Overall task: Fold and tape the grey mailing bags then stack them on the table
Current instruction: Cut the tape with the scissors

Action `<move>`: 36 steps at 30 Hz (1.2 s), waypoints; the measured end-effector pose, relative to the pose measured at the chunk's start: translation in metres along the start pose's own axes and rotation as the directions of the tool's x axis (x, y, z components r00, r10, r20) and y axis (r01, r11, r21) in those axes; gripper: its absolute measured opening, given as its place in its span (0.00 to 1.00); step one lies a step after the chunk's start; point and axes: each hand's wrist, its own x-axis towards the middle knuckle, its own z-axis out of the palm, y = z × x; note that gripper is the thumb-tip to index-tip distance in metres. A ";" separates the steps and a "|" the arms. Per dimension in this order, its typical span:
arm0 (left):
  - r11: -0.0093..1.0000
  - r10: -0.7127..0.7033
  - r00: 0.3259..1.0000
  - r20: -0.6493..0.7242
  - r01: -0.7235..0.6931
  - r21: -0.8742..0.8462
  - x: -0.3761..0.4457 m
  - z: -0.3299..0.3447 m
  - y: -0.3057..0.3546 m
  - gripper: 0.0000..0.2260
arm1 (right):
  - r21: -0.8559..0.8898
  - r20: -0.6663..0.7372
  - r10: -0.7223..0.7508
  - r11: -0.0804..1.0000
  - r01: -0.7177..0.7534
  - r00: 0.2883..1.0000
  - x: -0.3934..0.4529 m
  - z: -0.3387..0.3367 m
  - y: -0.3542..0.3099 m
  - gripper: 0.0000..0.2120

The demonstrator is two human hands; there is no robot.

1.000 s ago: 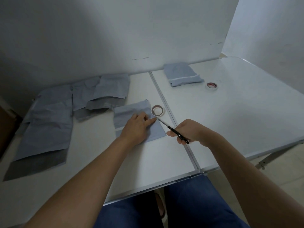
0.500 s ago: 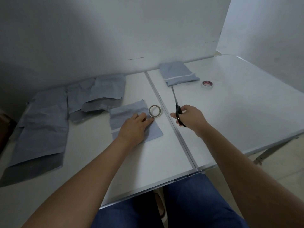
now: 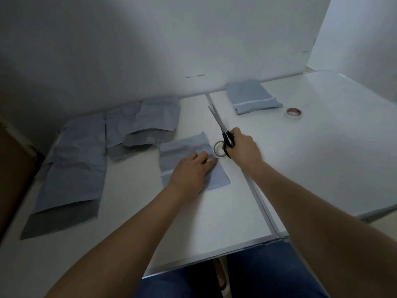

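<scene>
Left hand (image 3: 191, 171) lies flat on the folded grey bag (image 3: 189, 160) near the middle of the white table (image 3: 214, 222), fingers straight and spread, pressing it down, and the palm hides the centre of the bag, so any tape there can't be made out. Right hand (image 3: 243, 150) grasps the black handles of the scissors (image 3: 222, 131), fingers curled through them and mostly covering the loops; the blades point away up the table along the metal seam (image 3: 260, 201), slightly apart at the tips. Just under that hand sits a tape roll (image 3: 219, 149), touching or nearly touching the bag's right edge, its right side hidden by the scissor handles. Further back on the right half, a folded and taped bag (image 3: 251, 97) lies by the wall (image 3: 171, 50), with a second tape roll (image 3: 293, 112) beside it. Over on the left, unfolded grey bags (image 3: 73, 164) sprawl across the table, overlapping one another, so their number is hard to tell, and the nearest one shows a darker strip at its near end. Blue trousers (image 3: 257, 276) show below the table edge, both forearms cut off by the frame
</scene>
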 end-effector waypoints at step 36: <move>0.995 -0.063 0.998 -0.010 0.064 0.078 0.001 0.000 0.009 0.27 | 0.064 0.283 0.113 0.989 -0.136 0.953 0.005 -0.046 0.026 0.17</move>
